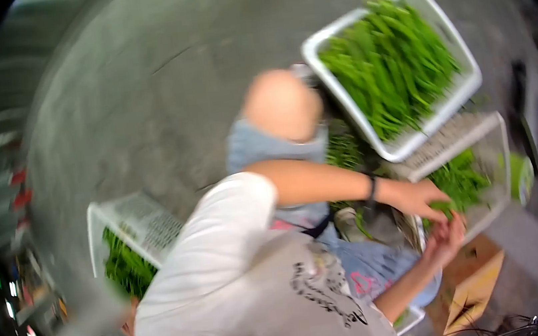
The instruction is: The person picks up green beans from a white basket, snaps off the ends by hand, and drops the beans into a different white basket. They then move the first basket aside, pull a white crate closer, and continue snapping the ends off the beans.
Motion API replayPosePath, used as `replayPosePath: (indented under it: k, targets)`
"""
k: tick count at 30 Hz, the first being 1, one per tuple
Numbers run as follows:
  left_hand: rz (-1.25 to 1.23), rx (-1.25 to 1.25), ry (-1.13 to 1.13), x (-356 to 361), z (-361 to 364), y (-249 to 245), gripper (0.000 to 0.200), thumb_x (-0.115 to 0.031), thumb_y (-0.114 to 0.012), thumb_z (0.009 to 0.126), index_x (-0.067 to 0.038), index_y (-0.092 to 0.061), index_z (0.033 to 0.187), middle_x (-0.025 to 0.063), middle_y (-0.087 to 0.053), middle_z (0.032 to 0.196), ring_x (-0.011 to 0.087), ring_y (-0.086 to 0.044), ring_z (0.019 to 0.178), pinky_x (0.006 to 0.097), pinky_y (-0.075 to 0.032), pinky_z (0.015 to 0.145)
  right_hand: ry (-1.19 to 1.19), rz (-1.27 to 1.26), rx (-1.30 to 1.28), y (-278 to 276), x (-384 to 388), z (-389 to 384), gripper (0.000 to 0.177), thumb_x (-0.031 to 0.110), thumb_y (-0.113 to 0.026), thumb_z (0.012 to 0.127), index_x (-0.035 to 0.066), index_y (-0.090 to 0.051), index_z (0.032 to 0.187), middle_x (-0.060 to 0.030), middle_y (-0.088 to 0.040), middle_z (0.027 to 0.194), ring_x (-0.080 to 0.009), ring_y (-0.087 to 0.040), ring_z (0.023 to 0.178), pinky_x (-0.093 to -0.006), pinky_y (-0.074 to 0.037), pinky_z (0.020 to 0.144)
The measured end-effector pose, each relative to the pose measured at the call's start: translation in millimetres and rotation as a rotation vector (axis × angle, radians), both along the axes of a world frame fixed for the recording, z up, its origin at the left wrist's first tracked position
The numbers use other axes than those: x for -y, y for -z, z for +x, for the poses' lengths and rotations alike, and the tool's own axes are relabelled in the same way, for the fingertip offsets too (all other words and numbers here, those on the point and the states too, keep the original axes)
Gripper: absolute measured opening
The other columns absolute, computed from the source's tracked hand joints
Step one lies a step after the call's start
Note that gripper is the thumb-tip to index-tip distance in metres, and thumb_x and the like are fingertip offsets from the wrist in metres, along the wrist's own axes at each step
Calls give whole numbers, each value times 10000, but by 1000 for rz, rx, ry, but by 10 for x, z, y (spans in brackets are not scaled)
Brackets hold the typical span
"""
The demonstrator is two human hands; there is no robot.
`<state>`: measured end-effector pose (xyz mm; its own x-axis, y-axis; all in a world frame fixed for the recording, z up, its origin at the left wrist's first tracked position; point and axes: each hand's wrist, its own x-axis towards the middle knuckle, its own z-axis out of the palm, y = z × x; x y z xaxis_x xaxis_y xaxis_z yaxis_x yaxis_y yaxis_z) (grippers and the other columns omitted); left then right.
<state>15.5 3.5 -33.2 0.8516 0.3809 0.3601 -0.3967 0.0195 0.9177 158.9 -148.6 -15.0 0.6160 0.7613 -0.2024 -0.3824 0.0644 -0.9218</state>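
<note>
My left hand (pixel 414 198), with a dark band at its wrist, reaches to the near edge of a pale crate (pixel 504 139) holding long green peppers (pixel 462 181). Its fingers are bent and closed around a slim green pepper (pixel 446 209), partly hidden and blurred. Close below it is my right hand (pixel 445 242), fingers curled together, the tips almost meeting those of the left. What the right fingers pinch is too blurred to make out. Beyond the left forearm stands a white tub (pixel 458 37) heaped with long green peppers (pixel 391 66).
More greens (pixel 343 152) lie on the floor by my leg. Another white crate (pixel 148 226) with greens (pixel 124 260) stands behind my left shoulder. A cardboard box (pixel 475 287) sits at the lower right, a green-and-white container (pixel 521 177) past the crate.
</note>
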Motion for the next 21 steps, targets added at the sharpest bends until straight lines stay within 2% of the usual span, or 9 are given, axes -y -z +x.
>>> replayPosePath:
  k: [1, 3, 4, 7, 10, 12, 16, 20, 21]
  targets:
    - [4, -67, 35, -73, -102, -104, 369, -325, -603, 879, 7, -600, 1041, 215, -636, 875, 299, -618, 755, 376, -472, 669, 160, -54, 2, -143, -191, -263, 188, 125, -586, 888, -32, -606, 989, -59, -592, 894, -96, -552, 711, -219, -449, 600]
    - [70, -99, 14, -136, -143, -124, 402, -358, -629, 861, 11, -596, 1018, 221, -602, 817, 302, -593, 721, 385, -446, 650, -9, 91, -215, -260, -279, -340, 186, 140, -572, 895, -43, -589, 926, 1, -464, 623, -52, -349, 475, -195, -298, 422]
    - [97, -148, 57, -185, -155, -92, 391, -343, -636, 859, 9, -601, 1025, 214, -610, 843, 297, -594, 742, 372, -456, 680, -21, 98, -263, -247, -343, -371, 191, 147, -557, 904, -41, -582, 921, 7, -440, 572, -57, -350, 460, -201, -290, 408]
    - [-51, -247, 141, -203, -186, -103, 307, -236, -613, 898, 1, -591, 1092, 58, -663, 903, 128, -592, 833, 310, -464, 766, 40, 61, -317, -293, -402, -468, 209, 170, -520, 937, -28, -568, 891, -35, -481, 629, -87, -398, 513, -211, -315, 448]
    - [-445, -347, 300, -192, -144, -95, 308, -243, -576, 928, -27, -510, 1137, 5, -567, 792, 52, -468, 606, 206, -386, 535, -63, 304, -412, -312, -383, -437, 160, 149, -493, 932, -7, -527, 919, -76, -506, 815, -134, -450, 720, -273, -383, 632]
    - [-491, -362, 326, -169, -122, -129, 302, -261, -562, 935, -51, -497, 1144, -11, -537, 768, 33, -405, 561, 186, -322, 482, 46, 191, -265, -437, -328, -429, 165, 123, -486, 917, -11, -524, 1005, -69, -491, 856, -142, -447, 773, -283, -384, 694]
    - [-40, -411, 282, -106, -56, -71, 319, -272, -623, 890, -44, -545, 1098, 33, -600, 823, 94, -512, 642, 243, -429, 600, -29, 115, 3, -537, -264, -349, 267, 117, -498, 921, -19, -534, 1148, -4, -495, 804, -71, -434, 717, -238, -365, 666]
    - [142, -462, 320, -11, -29, 1, 341, -269, -660, 851, -26, -572, 1072, 69, -634, 853, 140, -573, 733, 290, -461, 713, -49, -190, 343, -596, -309, -366, 128, 83, -585, 902, -2, -601, 996, -4, -593, 857, -45, -530, 764, -175, -437, 651]
    - [201, -450, 302, -17, -37, -50, 399, -279, -650, 857, -26, -547, 1148, 89, -630, 820, 136, -575, 718, 294, -454, 676, -69, -214, 392, -564, -299, -360, 123, 91, -585, 904, -5, -601, 979, -6, -600, 849, -42, -529, 732, -176, -432, 626]
